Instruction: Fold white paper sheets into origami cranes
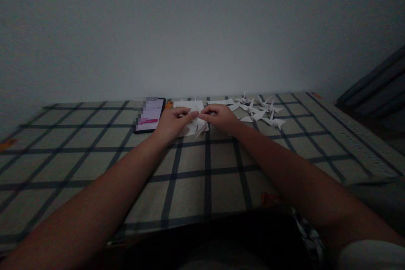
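Note:
My left hand (173, 121) and my right hand (220, 117) meet near the far side of the table, fingertips almost touching. Both are closed in a pinch on a piece of white folded paper (201, 126), whose pointed flaps show below the fingers. The fingers and the dim light hide much of its shape. Flat white paper (189, 104) lies just behind it. To the right of my right hand sit several white origami cranes (253, 111), grouped close together with wings spread.
A phone (148, 114) with a lit screen lies left of my left hand. A checked cloth (190, 185) covers the table, which meets a pale wall (202, 29) at the back. Something small and red (268, 198) is near the front edge. Dark striped fabric (376, 80) hangs at right.

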Motion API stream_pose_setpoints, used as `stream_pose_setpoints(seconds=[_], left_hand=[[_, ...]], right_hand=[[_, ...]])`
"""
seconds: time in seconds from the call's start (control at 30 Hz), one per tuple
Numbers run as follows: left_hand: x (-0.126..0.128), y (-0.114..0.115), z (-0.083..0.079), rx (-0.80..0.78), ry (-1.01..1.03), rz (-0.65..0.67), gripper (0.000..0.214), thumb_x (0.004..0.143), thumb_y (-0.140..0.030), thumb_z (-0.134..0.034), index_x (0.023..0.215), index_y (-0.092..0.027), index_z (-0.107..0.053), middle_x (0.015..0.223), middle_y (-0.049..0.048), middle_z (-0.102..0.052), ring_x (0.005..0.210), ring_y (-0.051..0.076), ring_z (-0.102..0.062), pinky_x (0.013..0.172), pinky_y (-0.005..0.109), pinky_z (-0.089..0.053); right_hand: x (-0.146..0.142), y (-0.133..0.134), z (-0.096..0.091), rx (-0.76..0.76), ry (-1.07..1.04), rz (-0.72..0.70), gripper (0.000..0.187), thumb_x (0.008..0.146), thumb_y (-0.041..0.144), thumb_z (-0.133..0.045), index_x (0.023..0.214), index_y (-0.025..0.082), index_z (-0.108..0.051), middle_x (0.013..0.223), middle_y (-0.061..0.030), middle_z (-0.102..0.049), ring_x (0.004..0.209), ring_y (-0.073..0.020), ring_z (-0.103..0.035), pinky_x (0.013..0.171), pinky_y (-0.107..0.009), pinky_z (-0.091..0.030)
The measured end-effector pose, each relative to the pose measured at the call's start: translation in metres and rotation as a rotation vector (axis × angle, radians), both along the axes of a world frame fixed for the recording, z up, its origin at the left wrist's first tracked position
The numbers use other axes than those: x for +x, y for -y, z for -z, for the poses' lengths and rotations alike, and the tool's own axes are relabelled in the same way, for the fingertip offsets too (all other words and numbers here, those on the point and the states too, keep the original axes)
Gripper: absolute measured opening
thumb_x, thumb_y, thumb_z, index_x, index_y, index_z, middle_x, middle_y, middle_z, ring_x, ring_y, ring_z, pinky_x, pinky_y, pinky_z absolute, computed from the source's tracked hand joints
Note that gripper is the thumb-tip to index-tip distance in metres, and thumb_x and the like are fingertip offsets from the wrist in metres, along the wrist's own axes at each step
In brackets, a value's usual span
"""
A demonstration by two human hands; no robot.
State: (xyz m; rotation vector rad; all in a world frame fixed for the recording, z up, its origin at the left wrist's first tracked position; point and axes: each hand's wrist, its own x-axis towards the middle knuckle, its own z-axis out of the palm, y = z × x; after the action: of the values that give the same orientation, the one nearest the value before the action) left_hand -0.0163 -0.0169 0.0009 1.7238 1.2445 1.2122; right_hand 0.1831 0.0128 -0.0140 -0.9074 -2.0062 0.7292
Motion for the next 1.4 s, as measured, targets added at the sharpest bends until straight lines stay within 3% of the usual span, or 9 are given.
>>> stream_pose_setpoints(seconds=[0.2,0.93,1.13,1.4], left_hand=[[0.0008,-0.0006,0.0001,-0.004,0.061,-0.001,0.035,0.069,-0.048,-0.082,0.086,-0.018,-0.079,0.089,0.0071,-0.078,0.077,0.02,-0.068,0.069,0.028,-0.051],[0.001,-0.0044,0.0056,0.055,0.046,-0.036,0.033,0.072,-0.048,-0.08,0.082,-0.017,-0.076,0.082,0.0052,-0.075,0.067,0.016,-0.063,0.065,0.027,-0.05],[0.001,-0.0041,0.0039,0.083,0.056,-0.008,0.033,0.072,-0.049,-0.079,0.083,-0.018,-0.078,0.086,0.0062,-0.077,0.079,0.019,-0.067,0.074,0.029,-0.051],[0.0001,-0.0043,0.005,0.083,0.109,-0.059,0.029,0.074,-0.046,-0.077,0.08,-0.018,-0.078,0.079,0.0046,-0.076,0.072,0.018,-0.065,0.067,0.028,-0.05]], right_hand=[[0.0006,0.0027,-0.002,0.031,0.01,-0.027,0.032,0.088,0.044,-0.063,0.085,0.014,-0.075,0.082,-0.0045,-0.071,0.077,-0.0144,-0.059,0.071,-0.028,-0.043],[0.0004,0.0019,-0.0008,0.082,0.022,-0.089,0.026,0.089,0.038,-0.063,0.088,0.015,-0.075,0.085,-0.0045,-0.072,0.079,-0.0144,-0.061,0.073,-0.029,-0.044],[-0.0002,0.0013,-0.0002,0.086,0.014,-0.101,0.025,0.088,0.038,-0.064,0.086,0.015,-0.074,0.083,-0.0046,-0.071,0.078,-0.0144,-0.06,0.072,-0.029,-0.043],[0.0004,0.002,-0.0014,0.067,0.066,-0.11,0.027,0.088,0.04,-0.065,0.085,0.015,-0.073,0.084,-0.0047,-0.071,0.078,-0.0144,-0.06,0.073,-0.029,-0.043]])
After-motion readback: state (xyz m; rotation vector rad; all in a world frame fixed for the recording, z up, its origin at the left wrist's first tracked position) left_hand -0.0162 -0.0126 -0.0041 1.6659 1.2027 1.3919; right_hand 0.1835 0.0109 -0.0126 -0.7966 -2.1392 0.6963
